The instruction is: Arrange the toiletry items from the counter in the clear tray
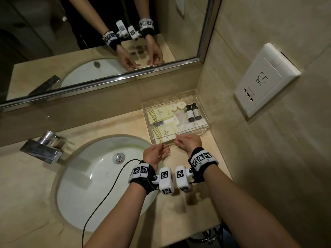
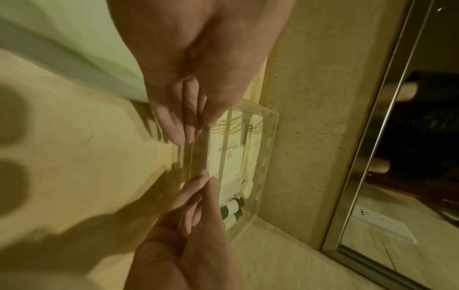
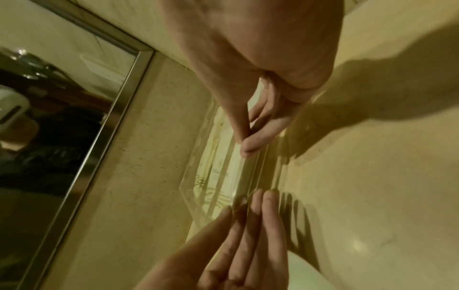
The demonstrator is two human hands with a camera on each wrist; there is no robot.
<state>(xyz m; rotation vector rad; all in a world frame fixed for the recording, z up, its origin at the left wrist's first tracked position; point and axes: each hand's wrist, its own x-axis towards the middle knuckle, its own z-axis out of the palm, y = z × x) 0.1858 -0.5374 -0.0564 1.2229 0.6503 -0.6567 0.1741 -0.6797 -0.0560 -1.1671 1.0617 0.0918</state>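
The clear tray [image 1: 202, 108] stands on the counter in the corner under the mirror. In it lie two yellow-green sachets [image 1: 159, 114], two small white soaps [image 1: 179, 106], two dark bottles [image 1: 193, 111] and flat white packets. My left hand [image 1: 162, 149] holds the near wall at its left end, thumb inside and straight fingers outside [image 3: 258, 198]. My right hand [image 1: 179, 140] pinches the same wall further right, thumb against index finger [image 3: 248, 147]. In the left wrist view the tray [image 2: 270, 127] lies between both hands, with the bottles [image 2: 233, 208] seen through its wall.
A white oval sink [image 1: 100, 176] with a chrome faucet [image 1: 43, 147] fills the counter to the left of the tray. A black cable [image 1: 107, 194] crosses the basin. The mirror [image 1: 89, 42] is behind and a wall socket [image 1: 265, 79] on the right.
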